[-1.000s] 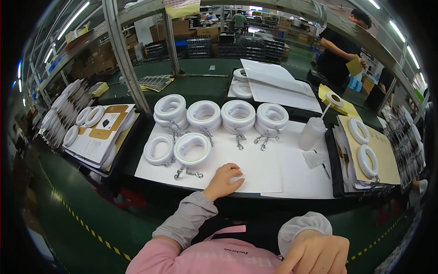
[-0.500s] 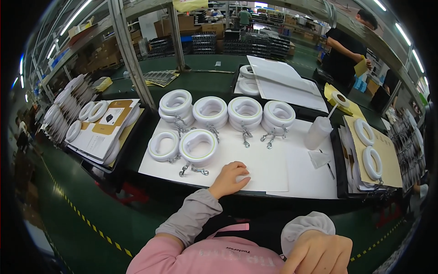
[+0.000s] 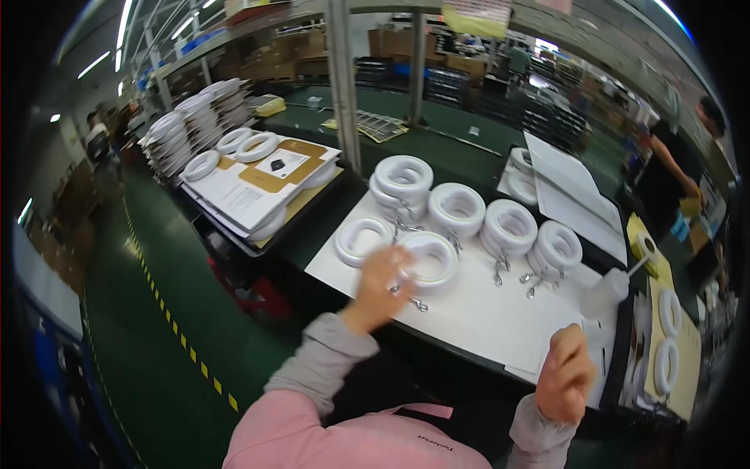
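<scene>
My left hand (image 3: 380, 289), smeared by motion, is over the front-left rings, at the edge of a thick white ring (image 3: 449, 281) with metal snap hooks. Whether its fingers grip that ring, I cannot make out. A flatter white ring (image 3: 344, 250) lies just beyond the hand. Behind these, stacks of white rings (image 3: 400, 173) stand in a row, with short chains and snap hooks hanging in front. My right hand (image 3: 568, 375) is raised above the right part of the white sheet (image 3: 469, 332), its fingers curled in, with nothing visible in them.
On the left, a black tray (image 3: 254, 248) holds papers, cardboard and rings. At the right stand a white squeeze bottle (image 3: 605, 293) and another tray with cardboard (image 3: 683, 344) and rings. A metal post (image 3: 342, 86) rises behind the table. Beyond it, at right, a person (image 3: 664, 164) stands.
The view has turned left. My left hand has moved from the bare sheet to the front-left rings. My right hand has come up and forward from near my chest to over the table.
</scene>
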The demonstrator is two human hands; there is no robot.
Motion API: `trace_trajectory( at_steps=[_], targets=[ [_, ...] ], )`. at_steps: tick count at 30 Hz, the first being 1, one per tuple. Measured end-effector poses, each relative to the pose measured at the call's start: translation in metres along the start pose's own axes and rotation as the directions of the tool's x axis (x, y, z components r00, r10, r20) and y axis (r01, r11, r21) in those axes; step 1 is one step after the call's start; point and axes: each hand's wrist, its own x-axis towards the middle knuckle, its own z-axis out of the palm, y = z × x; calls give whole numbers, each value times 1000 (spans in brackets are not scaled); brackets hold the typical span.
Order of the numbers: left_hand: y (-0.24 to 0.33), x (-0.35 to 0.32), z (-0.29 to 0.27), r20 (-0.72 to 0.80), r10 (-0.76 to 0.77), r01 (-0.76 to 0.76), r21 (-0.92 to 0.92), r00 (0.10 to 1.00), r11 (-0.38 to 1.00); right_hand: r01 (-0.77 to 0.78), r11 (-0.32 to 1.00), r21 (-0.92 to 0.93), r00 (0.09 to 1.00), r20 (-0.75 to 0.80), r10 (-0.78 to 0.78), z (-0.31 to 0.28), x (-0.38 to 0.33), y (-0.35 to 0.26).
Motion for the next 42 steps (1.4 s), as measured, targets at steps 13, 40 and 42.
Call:
trace_trajectory(
  at_steps=[13,40,42],
  targets=[
    [-164,41,-192,29,-349,164,845,937,509,-804,572,-164,491,362,793,28,16,117],
    [-304,169,-150,83,-916,483,829,392,282,-790,418,-448,439,63,896,-20,-24,81],
    [-338,182,-182,232,-822,339,827,521,449,-801,432,-415,522,-131,843,-53,-36,65]
  ],
)
